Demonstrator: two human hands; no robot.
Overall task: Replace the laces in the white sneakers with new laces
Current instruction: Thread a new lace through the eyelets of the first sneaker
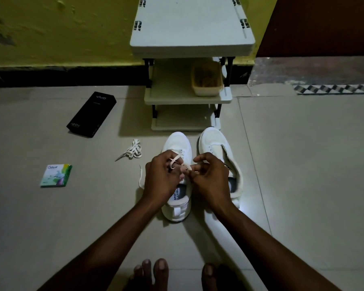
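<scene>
Two white sneakers stand side by side on the floor, toes pointing away from me. Over the left sneaker (178, 204) my left hand (161, 177) holds a loop of white lace (174, 161) wound round its fingers. My right hand (211, 175) pinches the same lace near the shoe's tongue. One end of that lace (140, 177) trails onto the floor at the left. The right sneaker (215, 148) has its tongue open and shows no lace. A loose bundle of white lace (131, 152) lies on the floor left of the shoes.
A small white shelf rack (189, 80) stands just beyond the shoes, with a beige container (206, 81) on its middle shelf. A black phone box (91, 114) and a small green-and-white packet (56, 175) lie on the floor at the left. My bare toes (151, 271) show at the bottom.
</scene>
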